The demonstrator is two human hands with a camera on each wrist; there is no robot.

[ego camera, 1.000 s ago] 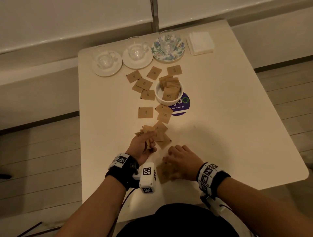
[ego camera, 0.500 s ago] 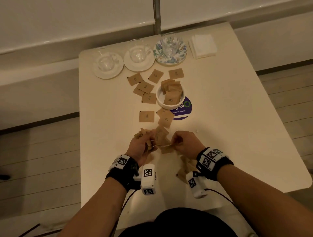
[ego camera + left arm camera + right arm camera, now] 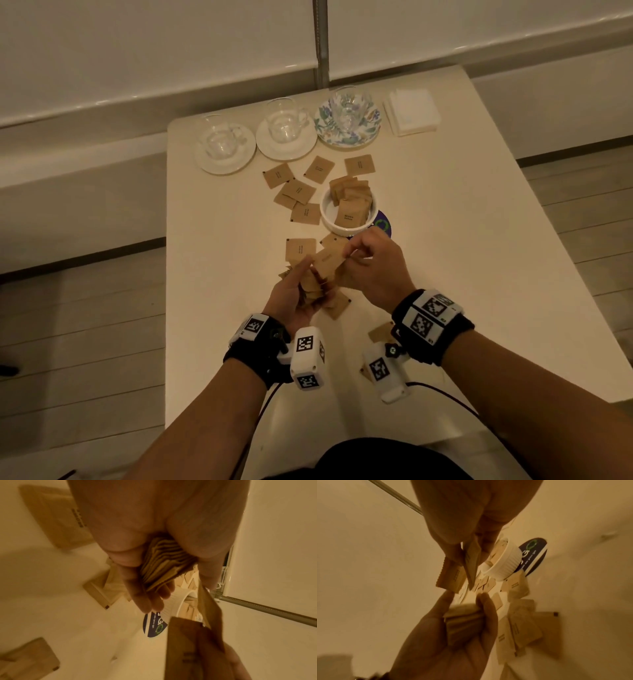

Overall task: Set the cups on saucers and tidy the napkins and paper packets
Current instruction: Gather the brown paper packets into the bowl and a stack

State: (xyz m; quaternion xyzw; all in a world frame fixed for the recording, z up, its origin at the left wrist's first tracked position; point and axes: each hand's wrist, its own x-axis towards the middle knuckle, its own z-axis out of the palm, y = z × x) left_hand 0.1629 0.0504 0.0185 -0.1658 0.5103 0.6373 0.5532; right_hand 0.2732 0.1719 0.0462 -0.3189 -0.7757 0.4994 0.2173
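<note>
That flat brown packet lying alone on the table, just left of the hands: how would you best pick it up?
The lone packet lies flat on the table, so there is probably no side to close round from above. I would come straight down and pinch its free left edge, thumb under one corner; the right side is crowded by the left hand and right hand.

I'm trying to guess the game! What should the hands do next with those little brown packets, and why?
Probably slip the packet pinched by the right hand into the stack the left hand grips. The packet already hangs right beside that stack, and more loose ones lie on the table.
</note>
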